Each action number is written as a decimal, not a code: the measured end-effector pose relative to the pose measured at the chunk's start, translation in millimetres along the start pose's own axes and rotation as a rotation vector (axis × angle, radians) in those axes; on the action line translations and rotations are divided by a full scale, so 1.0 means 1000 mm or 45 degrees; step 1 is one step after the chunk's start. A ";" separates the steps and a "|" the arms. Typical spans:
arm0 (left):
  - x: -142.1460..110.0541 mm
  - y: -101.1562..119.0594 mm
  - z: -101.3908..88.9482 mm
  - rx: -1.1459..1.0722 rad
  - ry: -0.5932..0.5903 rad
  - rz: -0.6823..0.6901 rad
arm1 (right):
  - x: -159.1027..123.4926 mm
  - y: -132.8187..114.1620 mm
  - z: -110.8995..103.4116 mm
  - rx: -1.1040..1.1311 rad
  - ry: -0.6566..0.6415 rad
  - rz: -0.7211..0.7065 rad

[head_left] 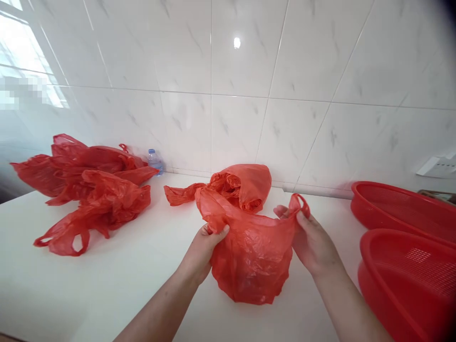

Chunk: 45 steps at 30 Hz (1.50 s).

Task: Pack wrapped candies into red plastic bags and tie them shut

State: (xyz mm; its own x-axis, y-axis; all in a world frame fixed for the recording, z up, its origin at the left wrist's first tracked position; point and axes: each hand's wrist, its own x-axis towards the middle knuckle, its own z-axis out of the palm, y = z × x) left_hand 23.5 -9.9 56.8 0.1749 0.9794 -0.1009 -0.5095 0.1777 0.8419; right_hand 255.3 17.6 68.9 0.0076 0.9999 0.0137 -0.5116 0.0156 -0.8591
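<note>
A thin red plastic bag [252, 261] is stretched out between my two hands above the white table. My left hand [204, 249] grips the gathered upper left side of it, thumb on top. At the upper right corner, my right hand [313, 237] pinches the bag near a small handle loop, with some fingertips showing behind it. The bag's mouth faces up and its lower part hangs down, looking slack. Just behind lies a crumpled red plastic bag [254, 185] with one end trailing to the left.
A heap of crumpled red plastic bags [103, 190] covers the left of the white table [149, 289]. A small bottle with a blue cap [155, 163] stands behind it by the tiled wall [242, 128]. Two red plastic baskets [377, 285] sit on the right, near a wall socket [438, 167].
</note>
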 end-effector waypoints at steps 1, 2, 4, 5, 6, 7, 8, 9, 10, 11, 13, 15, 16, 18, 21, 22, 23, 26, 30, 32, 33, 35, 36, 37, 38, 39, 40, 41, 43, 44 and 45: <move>0.001 0.000 0.001 -0.063 0.023 0.034 | 0.001 -0.004 0.001 0.064 -0.015 -0.005; 0.003 0.001 0.001 -0.123 0.039 0.068 | 0.003 -0.006 0.001 0.126 -0.025 0.007; 0.007 0.000 0.002 -0.244 0.046 0.125 | 0.006 -0.008 0.000 0.251 -0.034 0.055; 0.009 0.000 0.002 -0.305 0.043 0.143 | 0.008 -0.007 -0.001 0.307 -0.057 0.088; 0.012 -0.001 0.002 -0.364 0.038 0.148 | 0.010 -0.005 -0.001 0.356 -0.097 0.119; 0.015 -0.003 0.002 -0.417 0.032 0.142 | 0.011 -0.004 -0.001 0.397 -0.144 0.144; 0.018 -0.004 0.001 -0.463 0.026 0.124 | 0.011 -0.002 0.001 0.423 -0.186 0.163; 0.021 -0.006 0.000 -0.500 0.023 0.101 | 0.012 -0.001 0.004 0.428 -0.209 0.171; 0.024 -0.008 0.000 -0.530 0.025 0.077 | 0.012 0.000 0.008 0.411 -0.217 0.171; 0.027 -0.011 -0.001 -0.554 0.032 0.058 | 0.012 0.000 0.012 0.378 -0.214 0.155; 0.032 -0.016 -0.004 -0.584 0.058 0.031 | 0.013 0.000 0.021 0.278 -0.207 0.108; 0.036 -0.021 -0.007 -0.590 0.070 0.003 | 0.014 0.002 0.028 0.186 -0.232 0.066; 0.037 -0.024 -0.009 -0.584 0.057 -0.015 | 0.015 0.004 0.030 0.155 -0.250 0.059; 0.038 -0.029 -0.012 -0.561 0.008 -0.050 | 0.017 0.011 0.033 0.095 -0.297 0.098; 0.039 -0.035 -0.016 -0.531 -0.065 -0.040 | 0.016 0.025 0.037 -0.123 -0.380 0.233; 0.040 -0.037 -0.017 -0.526 -0.078 -0.012 | 0.015 0.030 0.039 -0.226 -0.399 0.276; 0.039 -0.039 -0.018 -0.519 -0.086 0.018 | 0.015 0.035 0.041 -0.322 -0.404 0.304; 0.038 -0.043 -0.015 -0.461 -0.114 0.043 | 0.013 0.048 0.046 -0.475 -0.432 0.350; 0.033 -0.044 -0.007 -0.317 -0.142 -0.072 | 0.012 0.058 0.045 -0.395 -0.731 0.442; 0.031 -0.043 -0.003 -0.184 -0.176 -0.134 | 0.011 0.061 0.042 -0.339 -0.842 0.435; 0.030 -0.043 -0.002 -0.105 -0.207 -0.154 | 0.011 0.063 0.040 -0.332 -0.863 0.420; 0.029 -0.043 -0.001 0.042 -0.268 -0.160 | 0.012 0.066 0.037 -0.364 -0.844 0.387; 0.029 -0.043 -0.001 0.097 -0.285 -0.151 | 0.014 0.068 0.036 -0.396 -0.800 0.366; 0.028 -0.044 -0.002 0.140 -0.281 -0.133 | 0.015 0.070 0.034 -0.427 -0.738 0.344; 0.028 -0.046 -0.003 0.176 -0.247 -0.103 | 0.017 0.072 0.033 -0.451 -0.670 0.323; 0.028 -0.048 -0.004 0.215 -0.186 -0.057 | 0.019 0.074 0.032 -0.472 -0.602 0.301; 0.028 -0.049 -0.005 0.267 -0.110 0.016 | 0.021 0.075 0.031 -0.488 -0.539 0.283; 0.027 -0.051 -0.007 0.344 -0.031 0.123 | 0.022 0.076 0.030 -0.501 -0.485 0.264; 0.027 -0.055 -0.009 0.568 0.078 0.408 | 0.022 0.077 0.028 -0.529 -0.413 0.248; 0.027 -0.056 -0.010 0.692 0.093 0.549 | 0.021 0.078 0.028 -0.546 -0.383 0.246; 0.027 -0.056 -0.011 0.808 0.092 0.665 | 0.020 0.079 0.027 -0.566 -0.363 0.255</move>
State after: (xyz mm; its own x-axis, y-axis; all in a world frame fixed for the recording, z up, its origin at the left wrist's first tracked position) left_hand 47.9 7.3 1.3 -0.0183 0.9286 0.3706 0.0664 -0.3687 0.9272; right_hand 192.0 38.8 15.2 -0.3165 0.9446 -0.0869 -0.0677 -0.1138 -0.9912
